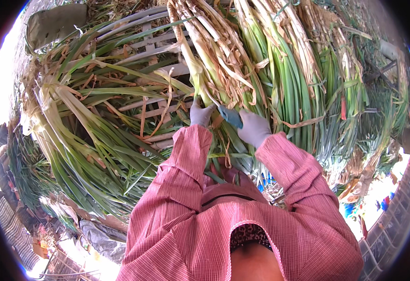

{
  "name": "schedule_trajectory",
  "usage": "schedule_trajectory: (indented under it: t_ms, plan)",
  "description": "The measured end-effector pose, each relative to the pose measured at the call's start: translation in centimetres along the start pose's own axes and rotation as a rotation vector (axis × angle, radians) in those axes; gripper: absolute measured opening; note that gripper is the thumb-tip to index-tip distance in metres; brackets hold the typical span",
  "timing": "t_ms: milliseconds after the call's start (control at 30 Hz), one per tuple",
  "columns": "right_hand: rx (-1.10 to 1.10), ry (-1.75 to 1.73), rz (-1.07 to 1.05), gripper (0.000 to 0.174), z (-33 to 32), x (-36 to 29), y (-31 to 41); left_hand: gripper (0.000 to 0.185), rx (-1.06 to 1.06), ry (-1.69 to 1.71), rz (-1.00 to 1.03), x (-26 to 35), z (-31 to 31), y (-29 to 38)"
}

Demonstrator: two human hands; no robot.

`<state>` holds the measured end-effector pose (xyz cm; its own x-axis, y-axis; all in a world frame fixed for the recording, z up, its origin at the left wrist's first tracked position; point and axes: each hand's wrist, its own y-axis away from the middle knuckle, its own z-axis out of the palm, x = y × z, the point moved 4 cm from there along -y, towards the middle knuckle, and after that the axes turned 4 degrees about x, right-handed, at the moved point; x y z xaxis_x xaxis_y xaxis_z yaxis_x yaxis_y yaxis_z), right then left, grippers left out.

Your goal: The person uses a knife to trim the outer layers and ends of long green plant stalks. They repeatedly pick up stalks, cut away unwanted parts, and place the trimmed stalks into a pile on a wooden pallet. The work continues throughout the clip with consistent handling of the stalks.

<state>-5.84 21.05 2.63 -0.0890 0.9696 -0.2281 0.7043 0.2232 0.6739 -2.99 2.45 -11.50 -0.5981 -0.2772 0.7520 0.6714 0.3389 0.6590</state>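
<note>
My left hand (201,114), in a pale grey glove, grips a thick green onion stalk (196,72) with dry outer leaves at the front of a pile. My right hand (254,128), gloved alike, is closed around the teal handle of a small tool (231,116), which looks like a knife. Its thin blade points up and left, close beside the stalk and my left fingers. Dry brown leaves (231,66) cover the onions just beyond both hands. Green tops hang down between my forearms; the tip of the blade is hard to make out among the leaves.
Loose green onions (89,123) lie fanned out on the left over a slatted wooden rack (152,44). Bundled green onions (289,80) are lined up at the right. A grey-brown cushion-like object (57,24) sits at the far left, and grey plastic sheeting (103,239) lies at lower left.
</note>
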Motion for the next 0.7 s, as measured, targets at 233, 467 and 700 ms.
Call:
schedule_trajectory:
  t_ms: [233, 467, 700]
  plan:
    - [0.059, 0.028, 0.061, 0.039, -5.7, -5.0, -8.0, 0.05, 0.045, -0.259, -0.089, 1.2, -0.1, -1.0]
    - [0.129, -0.003, 0.068, 0.04, -10.3, -8.9, -12.3, 0.044, 0.03, 0.134, -0.085, 1.3, 0.8, -2.3]
    - [0.016, 0.063, -0.012, 0.038, -7.0, -6.7, -5.7, 0.049, -0.079, 0.362, -0.171, 2.6, -0.7, -1.9]
